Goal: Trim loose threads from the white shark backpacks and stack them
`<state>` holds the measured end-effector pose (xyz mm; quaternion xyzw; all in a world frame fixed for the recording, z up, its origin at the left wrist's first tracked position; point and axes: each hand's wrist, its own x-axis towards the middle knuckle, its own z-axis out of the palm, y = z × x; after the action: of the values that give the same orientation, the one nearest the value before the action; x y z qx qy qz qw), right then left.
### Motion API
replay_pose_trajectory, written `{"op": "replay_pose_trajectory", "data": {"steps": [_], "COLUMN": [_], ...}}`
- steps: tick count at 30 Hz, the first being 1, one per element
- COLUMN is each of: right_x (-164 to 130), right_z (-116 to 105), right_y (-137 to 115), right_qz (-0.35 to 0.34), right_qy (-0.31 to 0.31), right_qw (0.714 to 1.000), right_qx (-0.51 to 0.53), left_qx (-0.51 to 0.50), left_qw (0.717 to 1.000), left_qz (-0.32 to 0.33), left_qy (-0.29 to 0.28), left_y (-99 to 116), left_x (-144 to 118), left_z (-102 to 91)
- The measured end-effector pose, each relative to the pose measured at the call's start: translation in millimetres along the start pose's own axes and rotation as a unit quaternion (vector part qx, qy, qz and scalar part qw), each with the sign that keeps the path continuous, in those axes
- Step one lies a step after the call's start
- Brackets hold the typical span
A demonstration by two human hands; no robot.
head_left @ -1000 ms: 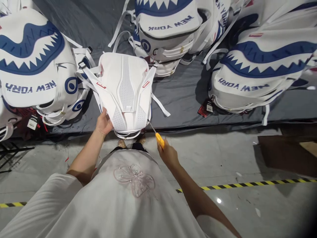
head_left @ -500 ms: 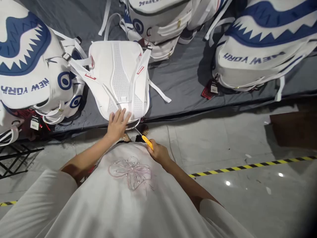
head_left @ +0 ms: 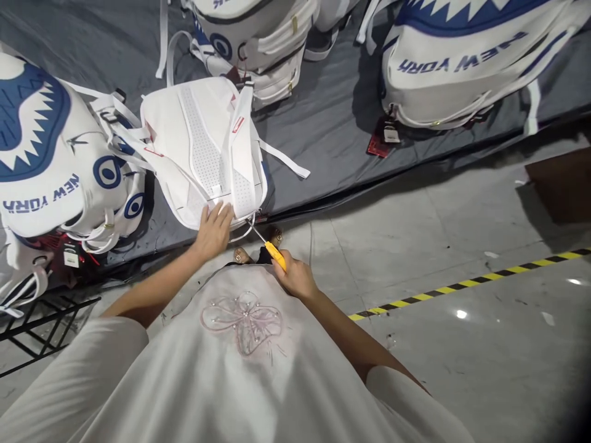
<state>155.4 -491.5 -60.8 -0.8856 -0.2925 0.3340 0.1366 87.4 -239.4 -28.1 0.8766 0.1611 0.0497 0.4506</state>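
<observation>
The left hand (head_left: 213, 229) lies flat, fingers spread, on the near edge of a white backpack (head_left: 203, 147) that rests back-panel up on a grey tarp (head_left: 323, 129). Just beside it, the right hand (head_left: 295, 277) is closed around a yellow-handled tool (head_left: 273, 253); its thin metal tip seems to touch the backpack's lower edge, though that spot is small. Beyond both hands lie shark-print bags (head_left: 50, 160) marked NEW YORK. Under the hands, polished grey floor (head_left: 438, 234) carries yellow-black striped tape (head_left: 462, 286) off to the right.

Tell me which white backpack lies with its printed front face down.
The plain white backpack under the left hand, showing mesh back and straps; the others show blue shark mouths.
</observation>
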Motion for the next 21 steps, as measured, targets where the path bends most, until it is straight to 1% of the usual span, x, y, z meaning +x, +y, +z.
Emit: {"op": "replay_pose_trajectory", "data": {"steps": [3, 5, 6, 8, 10, 13, 14, 15, 16, 18, 20, 21], "right_x": [3.3, 4.1, 3.9, 2.6, 0.0, -4.4, -5.5, -6.0, -5.7, -3.0, 1.7, 4.0], "right_z": [-1.4, -1.1, -0.6, 1.1, 3.0, 4.4, 4.1, 3.3, 1.9, -2.3, -7.7, -10.5], "right_y": [-0.2, 1.7, 3.2, 7.3, 11.8, 17.4, 18.4, 18.6, 17.9, 13.3, 5.0, 0.3], "right_qz": [-0.001, 0.003, 0.005, 0.000, -0.012, -0.030, -0.031, -0.033, -0.033, -0.029, -0.015, -0.006], "right_qy": [-0.001, -0.005, -0.007, -0.009, -0.010, -0.014, -0.016, -0.018, -0.021, -0.034, -0.055, -0.064], "right_qw": [1.000, 1.000, 1.000, 1.000, 1.000, 0.999, 0.999, 0.999, 0.999, 0.997, 0.994, 0.992], "right_qx": [0.014, 0.020, 0.022, 0.023, 0.019, 0.006, -0.003, -0.012, -0.025, -0.058, -0.094, -0.108], "left_qx": [-0.025, -0.019, -0.010, 0.008, 0.033, 0.032, 0.028, 0.034, 0.055, 0.136, 0.206, 0.218], "left_qw": [0.999, 0.997, 0.996, 0.994, 0.991, 0.976, 0.973, 0.972, 0.975, 0.974, 0.960, 0.956], "left_qz": [-0.038, -0.062, -0.070, -0.088, -0.116, -0.198, -0.219, -0.225, -0.216, -0.176, -0.155, -0.146], "left_qy": [0.021, 0.038, 0.048, 0.058, 0.062, 0.084, 0.074, 0.053, 0.021, -0.052, -0.112, -0.135], "left_y": [-3.8, -11.3, -15.6, -24.3, -31.8, -38.5, -38.9, -37.9, -35.5, -26.5, -13.5, -6.5], "left_x": [-44.8, -62.2, -65.8, -63.3, -51.7, -30.5, -25.5, -22.5, -21.5, -24.8, -31.2, -34.0], "left_z": [13.0, 20.5, 23.9, 30.1, 35.4, 41.4, 43.1, 44.7, 46.0, 47.4, 45.6, 43.4]}}
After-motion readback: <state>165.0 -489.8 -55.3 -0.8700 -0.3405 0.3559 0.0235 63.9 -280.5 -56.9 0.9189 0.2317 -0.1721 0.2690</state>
